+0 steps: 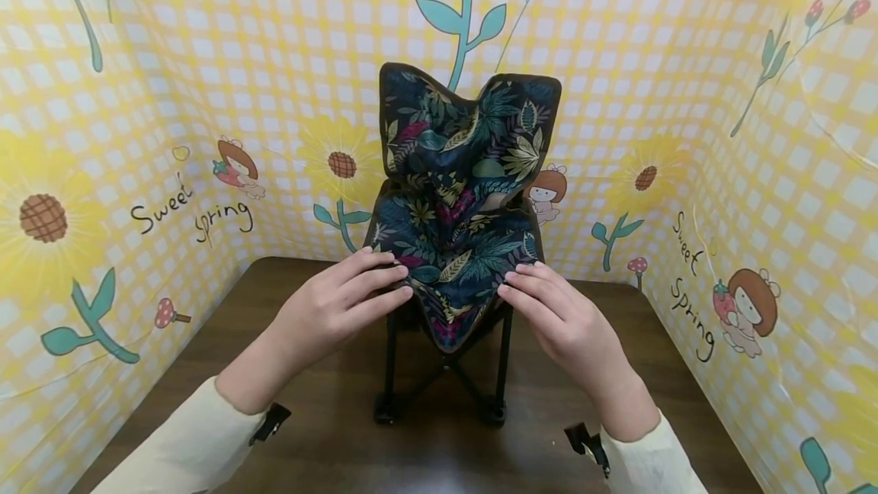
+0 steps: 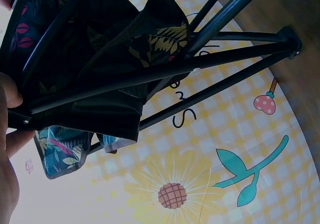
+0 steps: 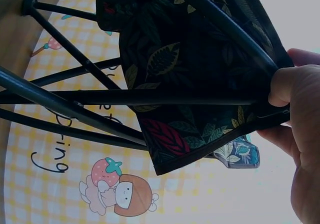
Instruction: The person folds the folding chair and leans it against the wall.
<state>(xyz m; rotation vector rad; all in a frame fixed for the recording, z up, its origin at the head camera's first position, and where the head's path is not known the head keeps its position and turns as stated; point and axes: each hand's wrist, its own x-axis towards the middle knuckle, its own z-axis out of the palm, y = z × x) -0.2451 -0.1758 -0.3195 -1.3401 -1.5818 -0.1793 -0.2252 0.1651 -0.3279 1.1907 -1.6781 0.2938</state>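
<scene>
A small folding camp chair (image 1: 473,250) with dark leaf-print fabric stands on the table, its backrest rising at the rear and its seat sagging to a point in front. My left hand (image 1: 346,292) grips the seat's front left corner, fingers over the top. In the left wrist view, the thumb (image 2: 11,90) presses the underside beside a frame joint. The front right corner is held by my right hand (image 1: 559,307). Its thumb (image 3: 281,86) sits under the fabric where the metal tubes (image 3: 200,97) meet, as the right wrist view shows.
The chair's crossed black legs (image 1: 446,364) rest on a dark wooden table (image 1: 322,418). Yellow checked cloth walls (image 1: 288,82) printed with sunflowers enclose the table on the left, right and back. Black straps hang at both sleeve cuffs.
</scene>
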